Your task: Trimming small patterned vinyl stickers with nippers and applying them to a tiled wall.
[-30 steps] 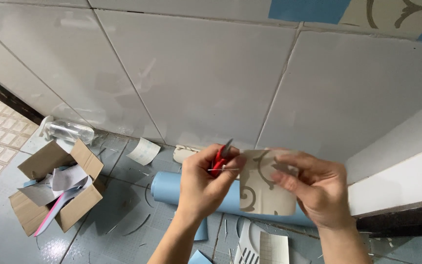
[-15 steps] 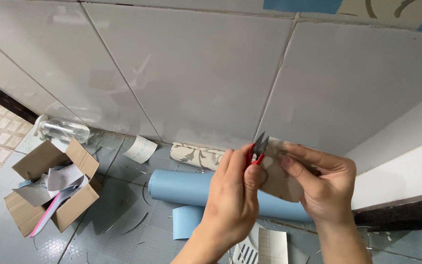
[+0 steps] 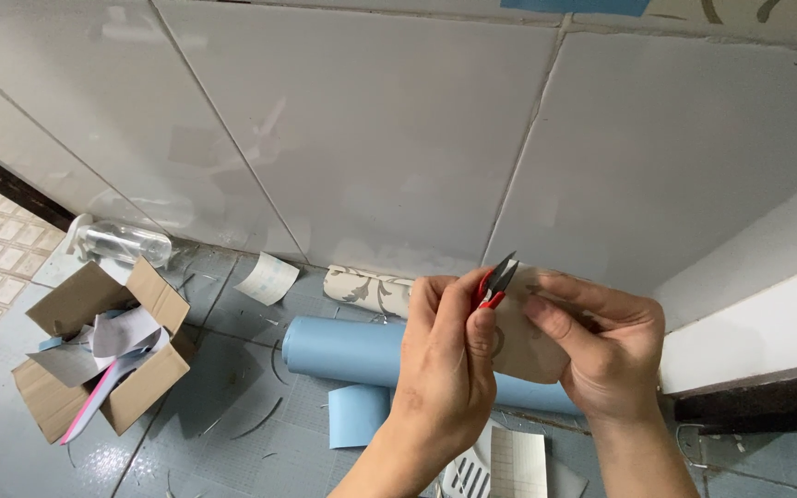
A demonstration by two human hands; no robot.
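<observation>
My left hand point(image 3: 445, 360) grips small red-handled snips point(image 3: 495, 281), their dark blades open and pointing up to the right. My right hand point(image 3: 601, 355) pinches a beige piece of patterned paper point(image 3: 523, 341) held between both hands, just under the blades. Much of the paper is hidden behind my fingers. Both hands hover in front of a wall of large white tiles point(image 3: 371, 129).
On the floor lie a light blue roll point(image 3: 343, 350), a patterned roll point(image 3: 366, 288), blue and white paper scraps point(image 3: 359, 415), an open cardboard box point(image 3: 94, 360) full of offcuts, and a clear spray bottle point(image 3: 122, 242). A white ledge point(image 3: 749, 332) juts out at right.
Both hands have drifted right and slightly down with the snips and paper. The paper has turned so less of its pattern shows; the snips now sit at its top edge.
</observation>
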